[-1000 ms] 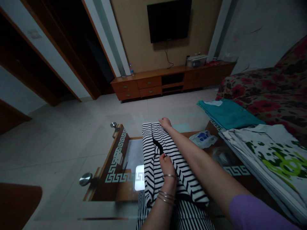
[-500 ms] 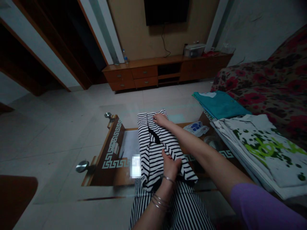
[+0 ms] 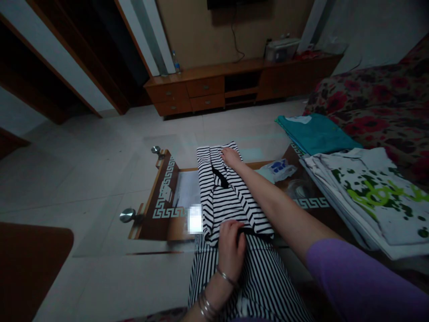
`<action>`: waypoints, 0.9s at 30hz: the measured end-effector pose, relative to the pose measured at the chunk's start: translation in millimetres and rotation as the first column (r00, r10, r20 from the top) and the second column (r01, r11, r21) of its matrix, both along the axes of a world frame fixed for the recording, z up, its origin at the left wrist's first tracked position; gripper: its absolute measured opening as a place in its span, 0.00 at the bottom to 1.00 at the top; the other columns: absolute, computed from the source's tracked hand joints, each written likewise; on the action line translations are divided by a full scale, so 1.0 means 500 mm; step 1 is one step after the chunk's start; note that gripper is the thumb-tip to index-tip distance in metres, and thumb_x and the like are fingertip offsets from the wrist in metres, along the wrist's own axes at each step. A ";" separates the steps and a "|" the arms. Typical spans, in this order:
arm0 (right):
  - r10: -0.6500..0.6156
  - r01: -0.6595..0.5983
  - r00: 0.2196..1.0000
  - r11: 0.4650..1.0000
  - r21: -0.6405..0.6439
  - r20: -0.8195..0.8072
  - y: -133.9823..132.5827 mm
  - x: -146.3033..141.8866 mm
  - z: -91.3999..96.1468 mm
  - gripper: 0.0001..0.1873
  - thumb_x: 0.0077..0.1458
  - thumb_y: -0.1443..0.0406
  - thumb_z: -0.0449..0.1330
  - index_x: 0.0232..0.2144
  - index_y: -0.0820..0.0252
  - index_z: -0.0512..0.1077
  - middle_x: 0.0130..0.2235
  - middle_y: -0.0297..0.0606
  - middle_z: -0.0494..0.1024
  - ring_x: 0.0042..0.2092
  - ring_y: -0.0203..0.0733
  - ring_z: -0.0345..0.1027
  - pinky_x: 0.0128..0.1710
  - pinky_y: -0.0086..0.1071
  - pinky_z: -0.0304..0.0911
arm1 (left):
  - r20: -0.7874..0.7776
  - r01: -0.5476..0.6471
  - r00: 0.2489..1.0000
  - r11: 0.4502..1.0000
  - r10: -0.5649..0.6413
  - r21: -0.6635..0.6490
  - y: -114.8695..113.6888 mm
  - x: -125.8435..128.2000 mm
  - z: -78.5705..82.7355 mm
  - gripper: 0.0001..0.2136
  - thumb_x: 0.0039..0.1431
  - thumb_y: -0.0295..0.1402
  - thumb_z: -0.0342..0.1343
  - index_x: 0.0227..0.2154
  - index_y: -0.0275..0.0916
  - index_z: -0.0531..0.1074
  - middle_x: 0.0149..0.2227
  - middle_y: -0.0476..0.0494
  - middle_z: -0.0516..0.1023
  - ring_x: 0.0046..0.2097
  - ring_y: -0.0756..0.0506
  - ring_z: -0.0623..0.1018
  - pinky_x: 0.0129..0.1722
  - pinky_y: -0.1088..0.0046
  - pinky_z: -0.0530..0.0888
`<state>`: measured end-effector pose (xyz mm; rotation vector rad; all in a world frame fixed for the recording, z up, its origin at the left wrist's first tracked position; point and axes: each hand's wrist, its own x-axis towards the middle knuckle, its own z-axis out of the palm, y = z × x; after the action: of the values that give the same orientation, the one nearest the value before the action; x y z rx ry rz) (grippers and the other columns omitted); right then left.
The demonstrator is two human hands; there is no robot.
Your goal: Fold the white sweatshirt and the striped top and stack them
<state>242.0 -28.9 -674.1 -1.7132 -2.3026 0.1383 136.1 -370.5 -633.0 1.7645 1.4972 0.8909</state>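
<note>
A black-and-white striped garment lies lengthwise on a glass-topped table, its near end hanging over the front edge. My left hand, with bangles on the wrist, is closed on the garment's folded edge near the table front. My right hand lies at the garment's far end, fingers curled onto the cloth, the arm stretched along its right side.
On the table's right lie a white shirt with green print, a teal folded garment and a small plastic bag. A floral sofa stands at the right, a wooden TV cabinet at the far wall. Tiled floor lies to the left.
My left hand slid back along the garment toward the table's front edge. My right hand stayed at the far end. The camera tilted down.
</note>
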 end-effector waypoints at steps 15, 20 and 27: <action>-0.066 0.065 0.997 0.997 -0.038 -0.030 -0.007 -0.022 0.039 0.17 0.62 0.69 0.47 0.45 0.70 0.73 0.50 0.53 0.72 0.55 0.49 0.60 0.55 0.37 0.54 | -0.448 0.034 0.885 0.939 0.131 0.342 -0.072 -0.117 -0.019 0.10 0.60 0.24 0.50 0.41 0.41 0.72 0.44 0.42 0.72 0.48 0.43 0.69 0.51 0.59 0.64; -0.161 0.150 0.980 0.984 -0.093 -0.119 -0.001 -0.097 0.065 0.20 0.64 0.65 0.44 0.47 0.68 0.72 0.49 0.54 0.73 0.54 0.49 0.63 0.54 0.39 0.57 | -0.420 -0.305 0.782 0.870 0.461 0.387 -0.049 -0.132 -0.034 0.18 0.61 0.33 0.52 0.53 0.35 0.64 0.51 0.34 0.68 0.53 0.37 0.66 0.52 0.56 0.63; -0.195 0.130 0.934 0.966 -0.224 -0.300 0.007 -0.195 0.047 0.20 0.54 0.67 0.57 0.50 0.62 0.72 0.48 0.45 0.76 0.49 0.45 0.70 0.50 0.34 0.63 | -0.378 -0.286 0.836 0.903 0.398 0.320 -0.027 -0.150 -0.061 0.12 0.59 0.24 0.48 0.45 0.38 0.68 0.40 0.42 0.75 0.45 0.42 0.71 0.49 0.60 0.62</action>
<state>144.5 -25.6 -650.3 -1.8120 -1.9563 0.5891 61.3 -383.9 -663.2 2.0065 2.1300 0.9314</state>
